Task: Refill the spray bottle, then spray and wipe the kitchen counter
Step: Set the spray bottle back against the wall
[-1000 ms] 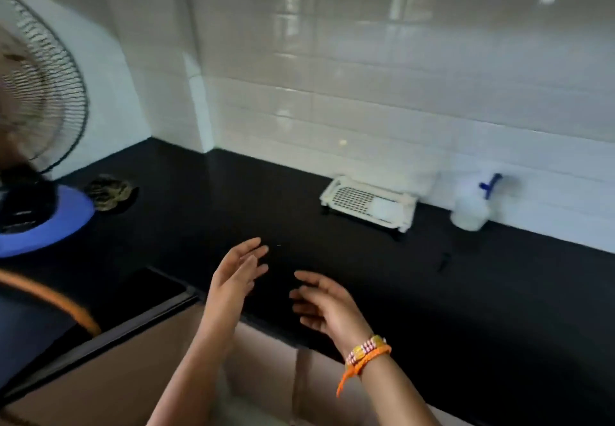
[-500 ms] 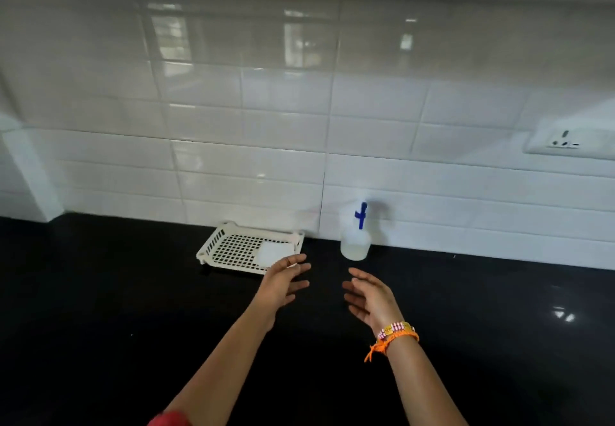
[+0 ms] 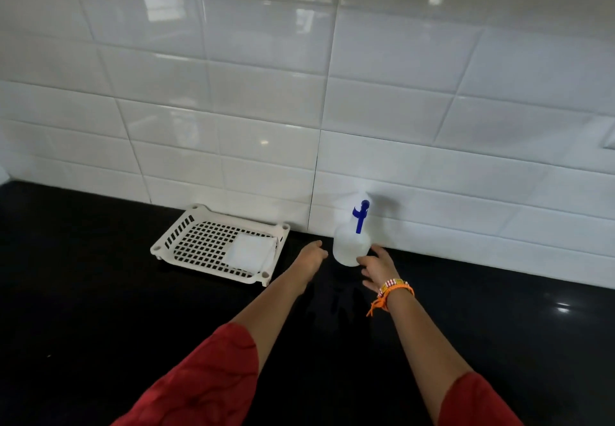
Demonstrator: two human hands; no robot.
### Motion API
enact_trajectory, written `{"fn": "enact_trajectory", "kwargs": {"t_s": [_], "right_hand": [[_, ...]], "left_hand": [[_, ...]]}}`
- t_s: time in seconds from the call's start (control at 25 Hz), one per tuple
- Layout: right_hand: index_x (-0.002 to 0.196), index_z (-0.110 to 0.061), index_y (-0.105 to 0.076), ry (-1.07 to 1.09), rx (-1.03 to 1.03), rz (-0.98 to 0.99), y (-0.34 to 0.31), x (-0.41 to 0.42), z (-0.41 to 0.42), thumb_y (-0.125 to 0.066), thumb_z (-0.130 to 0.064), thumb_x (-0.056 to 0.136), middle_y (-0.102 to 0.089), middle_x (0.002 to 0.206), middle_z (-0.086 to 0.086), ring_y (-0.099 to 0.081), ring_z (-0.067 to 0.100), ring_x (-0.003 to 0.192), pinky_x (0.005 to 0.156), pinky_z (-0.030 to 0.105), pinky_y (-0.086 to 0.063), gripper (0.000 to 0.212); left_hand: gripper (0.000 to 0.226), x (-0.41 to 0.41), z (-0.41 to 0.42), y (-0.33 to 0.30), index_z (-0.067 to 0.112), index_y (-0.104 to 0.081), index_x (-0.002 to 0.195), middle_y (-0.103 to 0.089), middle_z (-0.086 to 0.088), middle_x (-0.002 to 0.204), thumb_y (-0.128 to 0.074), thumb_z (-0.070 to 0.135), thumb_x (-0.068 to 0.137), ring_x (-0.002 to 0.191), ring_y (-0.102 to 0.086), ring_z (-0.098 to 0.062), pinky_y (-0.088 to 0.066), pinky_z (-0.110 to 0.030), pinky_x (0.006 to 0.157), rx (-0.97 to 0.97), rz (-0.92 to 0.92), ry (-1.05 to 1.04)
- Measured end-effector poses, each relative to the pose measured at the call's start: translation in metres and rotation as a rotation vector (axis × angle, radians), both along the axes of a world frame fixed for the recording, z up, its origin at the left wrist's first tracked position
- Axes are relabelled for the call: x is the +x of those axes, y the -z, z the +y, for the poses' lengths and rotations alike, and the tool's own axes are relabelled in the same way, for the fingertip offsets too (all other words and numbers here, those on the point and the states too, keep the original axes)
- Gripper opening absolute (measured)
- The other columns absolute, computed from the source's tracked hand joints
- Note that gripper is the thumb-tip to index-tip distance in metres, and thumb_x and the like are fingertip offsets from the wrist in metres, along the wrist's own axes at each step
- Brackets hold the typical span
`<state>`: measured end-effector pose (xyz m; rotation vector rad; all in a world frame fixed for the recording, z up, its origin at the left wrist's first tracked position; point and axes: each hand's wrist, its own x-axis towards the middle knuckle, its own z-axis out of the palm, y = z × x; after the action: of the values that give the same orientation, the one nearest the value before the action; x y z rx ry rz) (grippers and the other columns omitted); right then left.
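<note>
The spray bottle [image 3: 351,247] stands upright on the black counter [image 3: 100,309] against the tiled wall, right of the white tray [image 3: 173,244]. Both hands flank it: left hand [image 3: 311,252] just beside, fingers loosely curled; right hand [image 3: 379,267] spread, fingertips at its base.

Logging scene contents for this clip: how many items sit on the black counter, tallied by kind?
Spray bottle: 1
Perforated tray: 1
Folded white cloth, in the tray: 1
Total: 3
</note>
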<state>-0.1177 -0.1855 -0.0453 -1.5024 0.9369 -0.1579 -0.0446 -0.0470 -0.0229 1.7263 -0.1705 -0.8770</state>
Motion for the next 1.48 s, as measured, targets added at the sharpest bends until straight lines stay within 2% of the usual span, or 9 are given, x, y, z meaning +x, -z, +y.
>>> {"fn": "enact_trajectory", "kwargs": {"t_s": [0.12,0.44,0.56,0.72,0.92,1.08,1.2,1.36,1.48], "right_hand": [[0.148,-0.023,-0.017,-0.066,-0.092,-0.005,0.011,0.017,-0.016,-0.067,-0.009,0.081,-0.037,0.146,0.011,-0.04,0.03,0.13,0.105,0.045,-0.037,0.085],[0.142,-0.02,-0.033,0.079,-0.318,-0.059,0.03,0.037,0.005,-0.073,-0.015,0.077,-0.046,0.14,0.012,-0.047,0.03,0.124,0.102,0.042,-0.043,0.076],[0.14,-0.02,-0.038,0.032,-0.289,-0.087,0.031,0.048,0.016,-0.07,-0.013,0.079,-0.05,0.137,0.01,-0.05,0.025,0.122,0.099,0.035,-0.044,0.07],[0.137,-0.023,-0.044,-0.013,-0.211,-0.093,0.029,0.063,0.025,-0.066,-0.011,0.082,-0.059,0.124,0.012,-0.057,0.024,0.111,0.094,0.033,-0.048,0.061],[0.135,-0.02,-0.044,0.114,-0.119,-0.131,0.031,0.064,0.033,-0.061,-0.006,0.083,-0.062,0.112,0.012,-0.061,0.025,0.101,0.091,0.043,-0.052,0.056],[0.124,-0.02,-0.046,0.122,0.126,-0.1,0.045,0.062,0.085,-0.06,-0.015,0.086,-0.062,0.09,0.006,-0.06,0.016,0.066,0.057,0.028,-0.054,0.04],[0.127,-0.025,-0.04,-0.174,0.143,0.029,0.053,0.075,0.124,-0.062,-0.033,0.086,-0.065,0.088,-0.001,-0.06,0.01,0.057,0.048,0.02,-0.054,0.048],[0.129,-0.021,-0.042,-0.212,0.149,0.05,0.056,0.096,0.142,-0.062,-0.029,0.087,-0.066,0.094,0.003,-0.06,0.011,0.055,0.049,0.022,-0.055,0.048],[0.118,-0.014,-0.058,-0.154,0.114,0.067,0.056,0.097,0.131,-0.063,-0.024,0.086,-0.067,0.087,0.004,-0.061,0.013,0.056,0.052,0.024,-0.057,0.034]], "left_hand": [[0.06,0.017,-0.025,0.011,0.014,-0.015,0.151,-0.025,-0.011,0.155,-0.039,0.01,0.095,0.138,-0.031,-0.027,-0.03,-0.037,0.107,0.038,-0.004,0.021],[0.06,0.034,-0.024,0.048,0.012,-0.018,0.149,-0.027,-0.009,0.154,-0.04,0.009,0.093,0.138,-0.032,-0.021,-0.028,-0.029,0.106,0.04,-0.074,0.142],[0.055,0.035,-0.019,0.054,0.008,-0.027,0.146,-0.05,-0.002,0.131,-0.042,0.005,0.092,0.109,-0.053,0.0,-0.042,-0.014,0.088,-0.072,-0.101,0.117],[0.067,0.046,-0.021,0.049,0.01,-0.005,0.15,-0.033,-0.01,0.147,-0.043,0.017,0.095,0.134,-0.036,-0.018,-0.032,-0.032,0.11,-0.093,-0.151,0.052],[0.058,0.049,-0.004,0.039,0.015,-0.02,0.146,-0.048,-0.004,0.132,-0.042,0.006,0.093,0.123,-0.046,-0.013,-0.034,-0.021,0.095,-0.169,-0.199,0.139],[0.053,0.1,0.074,0.028,0.024,-0.038,0.141,-0.056,0.004,0.122,-0.049,0.008,0.092,0.102,-0.056,-0.002,-0.042,-0.018,0.088,-0.13,-0.532,-0.331],[0.056,0.165,0.178,0.04,0.011,-0.037,0.141,-0.04,-0.013,0.146,-0.053,0.014,0.088,0.134,-0.036,-0.031,-0.027,-0.047,0.111,0.421,-0.801,-0.659],[0.055,0.196,0.247,0.061,0.007,-0.032,0.143,-0.035,-0.022,0.148,-0.043,0.028,0.093,0.138,-0.026,-0.04,-0.019,-0.055,0.114,0.675,-0.24,-0.522],[0.044,0.183,0.225,0.073,0.009,-0.049,0.132,-0.051,-0.02,0.133,-0.039,0.028,0.094,0.131,-0.037,-0.039,-0.024,-0.056,0.11,0.566,-0.295,-0.383]]}}
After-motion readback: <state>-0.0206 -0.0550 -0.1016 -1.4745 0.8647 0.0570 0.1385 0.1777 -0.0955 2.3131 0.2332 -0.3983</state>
